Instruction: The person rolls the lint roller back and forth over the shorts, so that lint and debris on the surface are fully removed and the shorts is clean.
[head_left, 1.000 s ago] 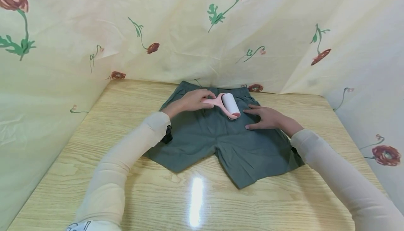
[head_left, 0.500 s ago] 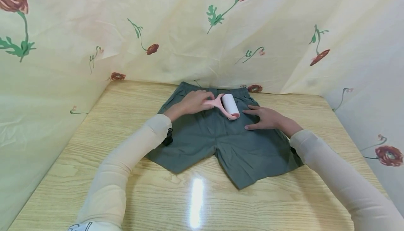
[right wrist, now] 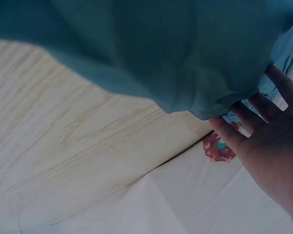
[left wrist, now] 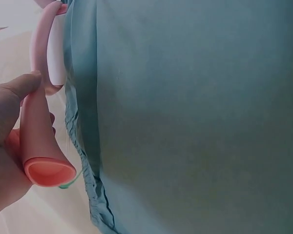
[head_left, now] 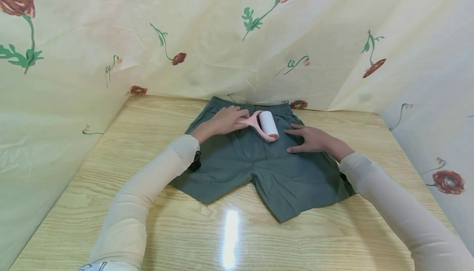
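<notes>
Dark green shorts (head_left: 237, 156) lie spread on the wooden table, waistband toward the back wall. My left hand (head_left: 225, 120) grips the pink handle of a lint roller (head_left: 269, 125), whose white roll rests on the upper middle of the shorts. In the left wrist view the thumb lies along the handle (left wrist: 39, 126), and its hollow end faces the camera. Spread fingers of my right hand (head_left: 312, 138) rest on the right side of the shorts, just right of the roll. The right wrist view shows those fingertips (right wrist: 224, 127) touching the cloth near its edge.
A cream sheet (head_left: 214, 36) with printed red flowers hangs behind the table and along its sides. The wood-grain table (head_left: 177, 230) extends in front of the shorts and carries a bright light reflection.
My left hand and the lint roller have shifted slightly left and a touch nearer to me. The right hand stays on the shorts, nearly still.
</notes>
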`<state>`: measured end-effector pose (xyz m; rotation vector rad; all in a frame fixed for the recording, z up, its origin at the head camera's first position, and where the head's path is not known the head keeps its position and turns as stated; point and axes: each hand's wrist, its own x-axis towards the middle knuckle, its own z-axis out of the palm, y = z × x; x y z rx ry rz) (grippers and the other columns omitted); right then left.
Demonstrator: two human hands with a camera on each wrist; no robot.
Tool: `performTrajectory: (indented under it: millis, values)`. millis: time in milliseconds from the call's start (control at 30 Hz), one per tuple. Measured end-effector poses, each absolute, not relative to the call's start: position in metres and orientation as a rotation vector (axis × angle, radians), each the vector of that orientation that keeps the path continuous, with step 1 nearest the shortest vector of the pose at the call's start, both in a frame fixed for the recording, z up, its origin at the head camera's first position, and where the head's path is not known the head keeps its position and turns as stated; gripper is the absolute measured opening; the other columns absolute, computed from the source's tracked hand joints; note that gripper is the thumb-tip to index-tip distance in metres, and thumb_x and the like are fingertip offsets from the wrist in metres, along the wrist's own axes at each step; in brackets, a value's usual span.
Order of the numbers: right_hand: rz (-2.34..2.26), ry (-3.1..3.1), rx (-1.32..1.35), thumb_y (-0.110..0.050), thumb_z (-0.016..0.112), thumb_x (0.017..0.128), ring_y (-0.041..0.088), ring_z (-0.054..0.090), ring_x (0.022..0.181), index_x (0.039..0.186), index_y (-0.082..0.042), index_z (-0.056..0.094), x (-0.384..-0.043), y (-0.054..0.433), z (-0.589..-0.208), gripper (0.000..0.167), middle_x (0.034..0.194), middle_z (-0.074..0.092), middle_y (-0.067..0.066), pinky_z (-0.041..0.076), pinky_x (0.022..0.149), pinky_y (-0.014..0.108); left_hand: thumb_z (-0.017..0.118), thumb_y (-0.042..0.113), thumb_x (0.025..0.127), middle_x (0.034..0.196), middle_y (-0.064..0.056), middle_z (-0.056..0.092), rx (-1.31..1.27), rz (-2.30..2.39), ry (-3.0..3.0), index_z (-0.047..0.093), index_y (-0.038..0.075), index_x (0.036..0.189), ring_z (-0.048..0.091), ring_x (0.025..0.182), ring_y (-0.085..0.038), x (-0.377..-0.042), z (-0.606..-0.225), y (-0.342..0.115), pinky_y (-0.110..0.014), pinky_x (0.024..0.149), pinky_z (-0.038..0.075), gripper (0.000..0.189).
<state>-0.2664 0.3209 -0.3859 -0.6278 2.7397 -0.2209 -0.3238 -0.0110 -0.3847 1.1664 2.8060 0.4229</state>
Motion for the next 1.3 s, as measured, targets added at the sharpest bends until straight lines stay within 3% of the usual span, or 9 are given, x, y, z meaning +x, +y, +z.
performTrajectory:
  millis: [267,1300]
  values:
    - [-0.220,2.746,-0.630,-0.053,0.072,0.090,0.054,0.031,0.146,0.153,-0.007,0.047,-0.265,0.319,-0.385,0.081,0.161,0.030,0.031,0.033,0.113,0.067,0.057,0.036,0.105,0.113,-0.008,0.062,1.156,0.454,2.776,0.062,0.017,0.131,0.052,0.098,-0.025,-0.322,-0.380,-0.023,-0.039,0.083,0.040,0.032]
    - [-0.256,2.745,-0.648,-0.051,0.073,0.090,0.054,0.030,0.146,0.153,-0.007,0.046,-0.263,0.323,-0.387,0.081,0.162,0.028,0.030,0.034,0.112,0.066,0.066,0.031,0.100,0.108,-0.010,0.065,1.259,0.548,2.731,0.067,0.012,0.123,0.051,0.094,-0.026,-0.312,-0.375,-0.078,-0.040,0.083,0.040,0.030]
